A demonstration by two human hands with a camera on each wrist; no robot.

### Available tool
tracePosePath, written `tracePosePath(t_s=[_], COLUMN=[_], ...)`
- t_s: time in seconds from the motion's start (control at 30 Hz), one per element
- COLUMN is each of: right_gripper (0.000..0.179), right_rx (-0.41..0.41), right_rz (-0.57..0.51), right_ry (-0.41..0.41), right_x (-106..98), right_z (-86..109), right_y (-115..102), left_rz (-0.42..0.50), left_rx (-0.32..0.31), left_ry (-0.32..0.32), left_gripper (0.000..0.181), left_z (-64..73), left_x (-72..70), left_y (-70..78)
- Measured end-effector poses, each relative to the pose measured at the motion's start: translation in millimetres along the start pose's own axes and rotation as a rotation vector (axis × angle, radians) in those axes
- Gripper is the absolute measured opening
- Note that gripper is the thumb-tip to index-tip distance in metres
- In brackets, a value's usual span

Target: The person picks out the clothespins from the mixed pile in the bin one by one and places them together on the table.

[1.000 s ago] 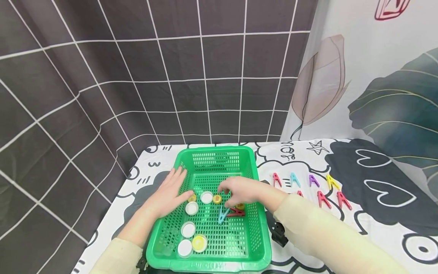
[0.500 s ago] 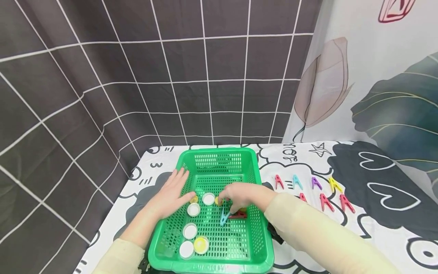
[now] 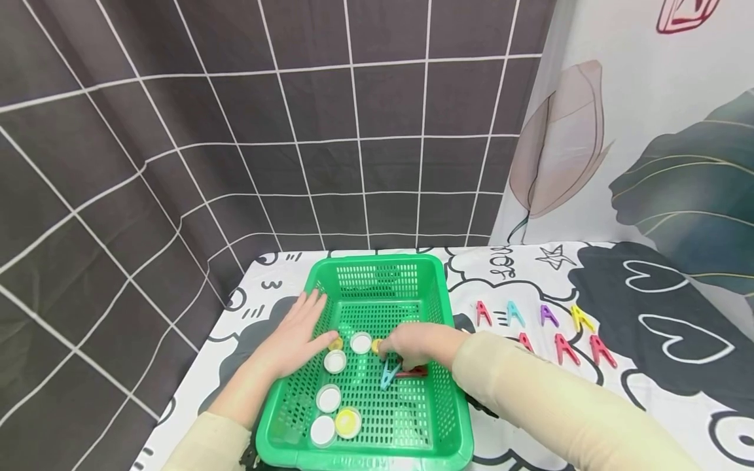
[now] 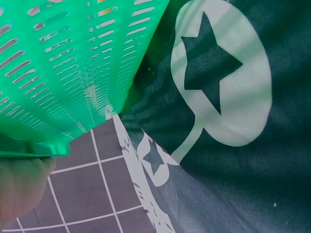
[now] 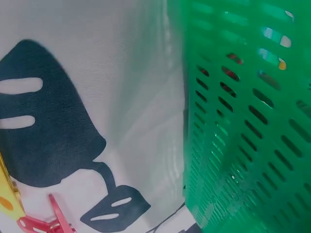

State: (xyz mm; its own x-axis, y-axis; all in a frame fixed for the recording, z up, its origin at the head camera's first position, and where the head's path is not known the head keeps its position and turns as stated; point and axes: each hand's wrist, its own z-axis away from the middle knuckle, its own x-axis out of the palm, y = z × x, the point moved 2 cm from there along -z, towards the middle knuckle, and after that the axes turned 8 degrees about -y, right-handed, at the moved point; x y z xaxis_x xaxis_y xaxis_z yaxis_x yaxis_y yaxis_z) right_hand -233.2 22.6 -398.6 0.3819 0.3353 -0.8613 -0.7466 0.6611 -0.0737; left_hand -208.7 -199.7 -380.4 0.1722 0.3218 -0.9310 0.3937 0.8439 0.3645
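Observation:
A green plastic basket (image 3: 359, 460) stands in the middle of the table. My left hand (image 3: 294, 343) rests across its left rim, fingers straight and spread; part of this hand (image 4: 22, 187) shows beside the rim in the left wrist view. Inside the basket, my right hand (image 3: 415, 343) reaches down with curled fingers and pinches a light blue clothespin (image 3: 388, 375). A dark red clothespin (image 3: 413, 372) lies just under that hand, partly hidden. A yellow cap (image 3: 376, 345) sits by its fingertips. The right wrist view shows only the basket's outer side (image 5: 252, 145), not the hand.
White bottle caps, such as one (image 3: 361, 342) near the middle, lie along the basket's left half, with a yellow-centred cap (image 3: 348, 423) near the front. Right of the basket, clothespins stand in two rows, including a purple one (image 3: 549, 316) and a yellow one (image 3: 582, 318).
My right hand has lowered onto the light blue clothespin, and its fingers have drawn in around it. The left hand stays at the rim. The head view has shifted slightly.

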Motion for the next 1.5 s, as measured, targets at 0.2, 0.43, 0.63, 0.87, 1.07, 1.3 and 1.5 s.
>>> tracePosePath(t_s=[0.2,0.43,0.63,0.87,1.07,1.3,1.5], right_gripper=[0.024,0.026,0.022,0.02,0.018,0.023,0.024], right_rx=[-0.007,-0.103,-0.165,-0.204,-0.207,-0.147,-0.116], right_rz=[0.002,-0.128,-0.241,-0.32,-0.391,-0.461,-0.505], right_ry=[0.004,0.094,0.197,0.362,0.475,0.543,0.587], right_x=[-2,-3,-13,-31,-36,-25,-12], right_z=[-0.6,-0.7,7.8,27.4,50.8,76.1,96.1], right_y=[0,3,1,1,10,27,41], left_rz=[-0.003,-0.011,-0.012,-0.003,-0.003,-0.001,-0.006], left_rx=[0.002,0.008,-0.004,-0.004,-0.003,-0.005,-0.001], left_ry=[0.008,0.009,0.002,-0.005,-0.005,-0.001,-0.001], left_gripper=[0.081,0.081,0.082,0.082,0.082,0.082,0.083], left_z=[-1.0,-1.3,-0.4,-0.2,0.5,1.1,-0.3], left_x=[0.6,1.5,1.4,0.5,0.1,1.0,1.3], left_y=[0.2,-0.9,-0.3,1.7,-0.4,-1.6,-1.2])
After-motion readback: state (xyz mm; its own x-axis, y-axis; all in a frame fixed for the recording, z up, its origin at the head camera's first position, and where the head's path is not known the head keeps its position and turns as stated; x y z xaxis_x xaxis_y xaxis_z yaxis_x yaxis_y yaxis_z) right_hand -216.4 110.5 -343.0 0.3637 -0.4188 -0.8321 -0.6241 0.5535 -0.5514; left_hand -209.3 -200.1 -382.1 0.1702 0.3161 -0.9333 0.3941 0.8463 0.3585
